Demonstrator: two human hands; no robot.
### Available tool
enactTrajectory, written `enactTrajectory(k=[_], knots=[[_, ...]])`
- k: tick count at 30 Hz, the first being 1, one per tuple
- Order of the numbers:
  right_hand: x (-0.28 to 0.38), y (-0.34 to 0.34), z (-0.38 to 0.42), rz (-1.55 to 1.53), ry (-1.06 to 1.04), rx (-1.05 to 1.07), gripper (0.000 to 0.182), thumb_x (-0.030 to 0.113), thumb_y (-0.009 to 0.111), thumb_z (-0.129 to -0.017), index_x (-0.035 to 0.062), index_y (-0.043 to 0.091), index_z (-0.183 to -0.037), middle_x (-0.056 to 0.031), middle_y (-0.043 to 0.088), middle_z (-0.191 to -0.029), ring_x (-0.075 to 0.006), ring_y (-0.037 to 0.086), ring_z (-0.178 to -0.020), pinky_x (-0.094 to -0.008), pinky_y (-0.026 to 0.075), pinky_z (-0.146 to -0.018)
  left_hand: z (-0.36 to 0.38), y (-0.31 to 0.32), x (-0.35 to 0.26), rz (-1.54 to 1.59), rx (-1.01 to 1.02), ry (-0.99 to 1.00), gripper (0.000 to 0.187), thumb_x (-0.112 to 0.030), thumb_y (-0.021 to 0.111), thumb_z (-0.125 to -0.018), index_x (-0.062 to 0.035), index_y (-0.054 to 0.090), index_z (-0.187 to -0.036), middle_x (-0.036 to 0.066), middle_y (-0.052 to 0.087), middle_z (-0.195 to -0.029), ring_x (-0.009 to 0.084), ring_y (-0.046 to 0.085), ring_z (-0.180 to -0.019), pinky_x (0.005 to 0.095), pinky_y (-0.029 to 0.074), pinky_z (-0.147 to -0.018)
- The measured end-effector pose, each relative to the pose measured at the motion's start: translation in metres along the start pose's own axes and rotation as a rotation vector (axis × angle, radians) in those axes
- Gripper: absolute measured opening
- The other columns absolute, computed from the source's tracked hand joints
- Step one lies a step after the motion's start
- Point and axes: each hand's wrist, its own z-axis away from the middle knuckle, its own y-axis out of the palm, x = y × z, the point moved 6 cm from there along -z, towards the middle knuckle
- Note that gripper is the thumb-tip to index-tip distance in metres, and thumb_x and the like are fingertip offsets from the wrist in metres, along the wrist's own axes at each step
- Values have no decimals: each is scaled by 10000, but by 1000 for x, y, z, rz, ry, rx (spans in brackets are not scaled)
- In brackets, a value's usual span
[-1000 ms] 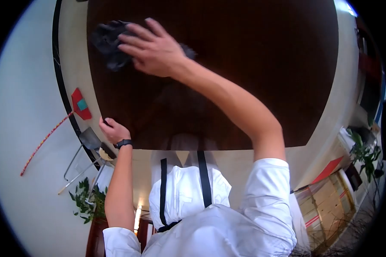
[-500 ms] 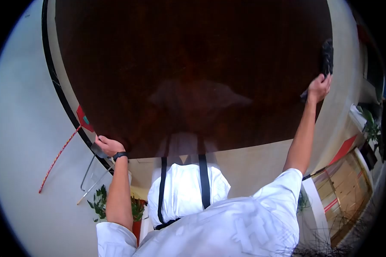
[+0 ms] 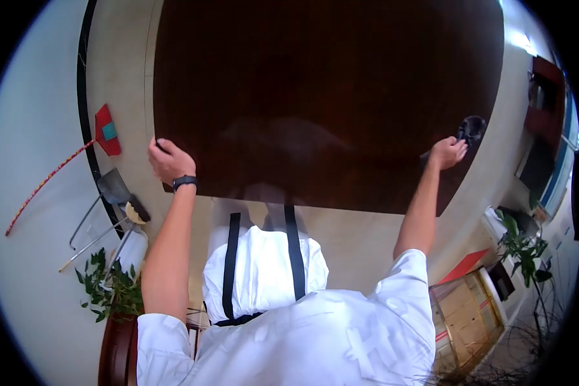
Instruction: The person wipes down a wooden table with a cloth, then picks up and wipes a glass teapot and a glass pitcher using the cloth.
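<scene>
A large dark brown tabletop [image 3: 321, 83] with a glossy, reflecting surface stretches out before me. My left hand [image 3: 172, 161], a black band on its wrist, is closed at the left edge near the close corner. Its fingers curl around the edge; the fingertips are partly hidden. Over the right side of the tabletop, my right hand [image 3: 448, 153] is closed on a dark crumpled cloth [image 3: 473, 130]. The cloth bunches out beyond the fingers, and a small end shows on the other side of the hand.
Left on the floor are a red broom [image 3: 107, 130] with a patterned handle, a grey dustpan [image 3: 114, 186] and a brush [image 3: 136, 211]. A leafy plant [image 3: 109, 286] stands close left. At the right are another plant [image 3: 523, 248] and a wooden-looking cabinet [image 3: 466, 318].
My right hand has come nearer and inward with the cloth. My view has shifted, bringing more of the floor tools into sight at the left. The left hand stays at the table's edge.
</scene>
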Motion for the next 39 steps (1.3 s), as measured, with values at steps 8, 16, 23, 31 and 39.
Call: enactTrajectory(k=[8, 16, 23, 31, 39], knots=[[77, -53, 142, -8, -336, 67, 493, 234, 406, -997, -43, 500, -1394, -225, 429, -1502, -369, 354, -1423, -492, 255, -1179, 3, -6, -14, 27, 61, -32, 341, -358, 430, -998, -138, 581, -1209, 79, 639, -1194, 295, 577, -1139, 501, 403, -953], [125, -166, 300, -10, -456, 335, 553, 168, 504, -907, -25, 449, -1422, -213, 364, -1539, -361, 274, -1463, -551, 229, -1169, 23, -24, -30, 213, 198, 22, 408, -380, 490, -993, -141, 541, -1320, 75, 602, -1276, 264, 557, -1184, 492, 401, -1008], [145, -213, 382, -108, -475, 520, 736, 332, 578, -882, -5, 343, -1492, -196, 197, -1618, -353, 149, -1507, -569, 166, -1186, 13, -11, 136, 857, 743, 77, 286, -327, 544, -999, -53, 602, -1054, 79, 683, -959, 217, 641, -905, 364, 506, -833], [147, -223, 395, -117, -462, 596, 850, 400, 622, -861, -4, 273, -1523, -202, 138, -1632, -360, 102, -1516, -556, 136, -1199, 159, -112, 578, 293, 1203, -146, 276, -170, 486, -957, -43, 678, -804, 89, 685, -728, 188, 655, -667, 376, 532, -626], [120, -233, 397, -225, -687, 488, 845, 361, 670, -825, -5, 318, -1500, -201, 191, -1614, -362, 131, -1507, -550, 138, -1200, 324, -259, 578, 67, 1225, 166, 193, -151, 539, -920, -52, 689, -849, 76, 695, -795, 179, 676, -772, 328, 541, -620]])
